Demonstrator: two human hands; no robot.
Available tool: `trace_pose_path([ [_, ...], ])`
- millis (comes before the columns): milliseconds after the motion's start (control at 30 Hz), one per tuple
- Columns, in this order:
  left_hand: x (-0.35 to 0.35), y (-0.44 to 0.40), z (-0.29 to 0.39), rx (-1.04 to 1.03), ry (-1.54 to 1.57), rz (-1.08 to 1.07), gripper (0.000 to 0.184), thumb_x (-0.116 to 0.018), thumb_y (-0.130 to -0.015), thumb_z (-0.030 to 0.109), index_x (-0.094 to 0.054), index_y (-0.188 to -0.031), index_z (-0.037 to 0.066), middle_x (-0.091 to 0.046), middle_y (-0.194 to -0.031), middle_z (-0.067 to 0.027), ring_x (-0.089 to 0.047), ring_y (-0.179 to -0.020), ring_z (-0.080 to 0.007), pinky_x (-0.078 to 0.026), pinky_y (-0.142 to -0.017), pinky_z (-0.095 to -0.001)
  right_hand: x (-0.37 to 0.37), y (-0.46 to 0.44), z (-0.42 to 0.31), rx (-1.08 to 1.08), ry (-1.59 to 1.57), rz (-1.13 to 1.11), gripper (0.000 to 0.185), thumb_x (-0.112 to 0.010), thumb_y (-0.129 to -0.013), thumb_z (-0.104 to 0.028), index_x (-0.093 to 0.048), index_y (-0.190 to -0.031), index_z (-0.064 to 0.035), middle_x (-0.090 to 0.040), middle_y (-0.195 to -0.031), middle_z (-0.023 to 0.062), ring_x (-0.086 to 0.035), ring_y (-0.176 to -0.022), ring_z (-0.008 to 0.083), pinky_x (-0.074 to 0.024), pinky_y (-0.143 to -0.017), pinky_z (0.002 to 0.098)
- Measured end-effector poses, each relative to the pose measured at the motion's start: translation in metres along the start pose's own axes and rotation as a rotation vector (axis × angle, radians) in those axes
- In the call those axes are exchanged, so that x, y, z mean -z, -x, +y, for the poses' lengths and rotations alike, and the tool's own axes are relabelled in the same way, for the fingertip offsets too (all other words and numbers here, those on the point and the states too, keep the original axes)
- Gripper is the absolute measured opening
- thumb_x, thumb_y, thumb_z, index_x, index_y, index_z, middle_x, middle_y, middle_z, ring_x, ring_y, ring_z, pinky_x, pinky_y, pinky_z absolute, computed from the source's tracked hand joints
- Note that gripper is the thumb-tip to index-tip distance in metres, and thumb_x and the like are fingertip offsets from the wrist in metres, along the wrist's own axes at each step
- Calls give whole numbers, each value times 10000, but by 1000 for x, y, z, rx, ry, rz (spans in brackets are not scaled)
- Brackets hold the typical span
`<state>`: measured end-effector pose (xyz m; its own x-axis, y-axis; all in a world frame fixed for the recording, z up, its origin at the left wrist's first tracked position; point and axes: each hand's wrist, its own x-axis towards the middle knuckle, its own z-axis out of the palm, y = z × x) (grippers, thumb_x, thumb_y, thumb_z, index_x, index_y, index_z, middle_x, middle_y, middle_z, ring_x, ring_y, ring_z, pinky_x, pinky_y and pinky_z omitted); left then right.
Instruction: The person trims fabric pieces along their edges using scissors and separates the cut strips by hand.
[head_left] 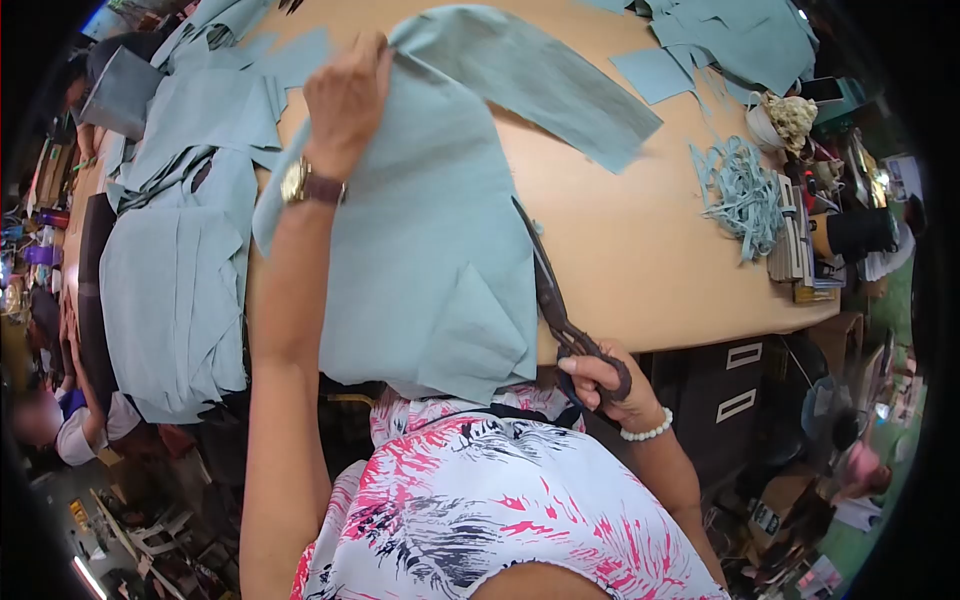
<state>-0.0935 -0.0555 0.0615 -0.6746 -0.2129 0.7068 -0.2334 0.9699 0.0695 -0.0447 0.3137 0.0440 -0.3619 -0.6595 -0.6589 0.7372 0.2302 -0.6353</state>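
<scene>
My left hand [347, 98], with a watch on its wrist, is closed on the upper edge of a blue-green fabric piece [420, 220]. From that grip the cloth hangs toward me over the table's front edge, and a long strip-like part arcs away to the right. A folded corner lies on its lower right. My right hand [605, 385] grips the handles of dark scissors [550, 295]. Their blades look closed and point up and away, alongside the fabric's right edge. Whether the tips touch the cloth I cannot tell.
Stacks of the same cloth [175, 300] lie on the left. On the right of the wooden table [620, 260] are a tangle of fabric strips [740, 190], a white container [768, 125] and upright books [790, 235]. Other people [80, 425] sit at the far left and right.
</scene>
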Motion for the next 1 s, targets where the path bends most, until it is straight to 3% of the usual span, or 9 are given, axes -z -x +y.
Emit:
trace_pose_path([
  [67, -8, -5, -18, -7, -178, -64, 190, -587, -798, 135, -569, -980, 82, -605, -968, -110, -602, -840, -253, -458, -657, -351, -1, -5, -3, -4, 17, 4, 151, -584, -797, -114, -509, -708, -18, -408, -497, -27, -385, -382, 46, -297, -363, 182],
  [167, -5, 7, -15, -130, -407, 166, 335, -578, -790, 120, -528, -1120, 90, -506, -1196, -119, -489, -1091, -296, -416, -838, -380, -3, -8, -12, 0, 42, -9, 205, -623, -790, -130, -478, -673, -41, -417, -500, -18, -384, -387, 51, -303, -369, 198],
  [267, -3, 54, 6, -50, 156, -87, 437, -576, -800, 161, -474, -1218, 81, -385, -1331, -125, -317, -1244, -345, -298, -987, -431, -1, -4, -12, -19, 83, -1, 208, -622, -784, -111, -481, -649, -39, -411, -485, -18, -393, -377, 53, -300, -362, 203],
  [433, 32, 133, 46, 52, 103, -514, 581, -550, -826, 364, -392, -1292, 56, -295, -1388, -160, -265, -1279, -345, -258, -1014, -460, 10, 12, -5, -85, 140, -18, 201, -627, -774, -98, -494, -639, -32, -439, -475, -16, -400, -367, 52, -289, -361, 196],
  [533, 60, 134, 56, 52, 51, -547, 526, -538, -825, 415, -496, -1184, 33, -427, -1282, -176, -385, -1193, -331, -316, -968, -436, 13, 24, 0, -163, 180, -10, 189, -637, -768, -92, -505, -651, -27, -475, -472, -14, -405, -369, 45, -274, -363, 186],
  [633, 64, 94, 48, 69, 138, -745, 337, -550, -821, 303, -588, -1008, 26, -567, -1031, -150, -520, -984, -305, -403, -849, -397, 17, 27, 8, -171, 170, -26, 173, -654, -765, -102, -528, -681, -19, -471, -476, -19, -404, -375, 39, -276, -369, 183],
  [733, 8, 70, 35, -131, 119, -499, 175, -533, -800, 171, -611, -855, 24, -569, -803, -109, -552, -791, -274, -447, -706, -377, 19, 26, 10, -152, 162, -39, 175, -656, -767, -105, -528, -683, -21, -471, -480, -18, -404, -378, 37, -284, -375, 182],
  [867, -58, 31, 35, -167, 109, -430, 376, -528, -766, 83, -537, -1140, 119, -557, -838, -97, -563, -796, -263, -462, -645, -377, 17, 26, 13, -147, 139, -42, 185, -652, -771, -111, -521, -675, -23, -473, -487, -17, -409, -383, 37, -298, -381, 183],
  [1000, -95, -15, 54, -215, 365, -551, 630, -504, -795, 106, -260, -1372, 165, -576, -944, -160, -556, -903, -318, -453, -737, -389, 19, 25, 18, -133, 132, -47, 185, -649, -774, -115, -518, -677, -26, -473, -489, -20, -412, -385, 36, -300, -381, 181],
])
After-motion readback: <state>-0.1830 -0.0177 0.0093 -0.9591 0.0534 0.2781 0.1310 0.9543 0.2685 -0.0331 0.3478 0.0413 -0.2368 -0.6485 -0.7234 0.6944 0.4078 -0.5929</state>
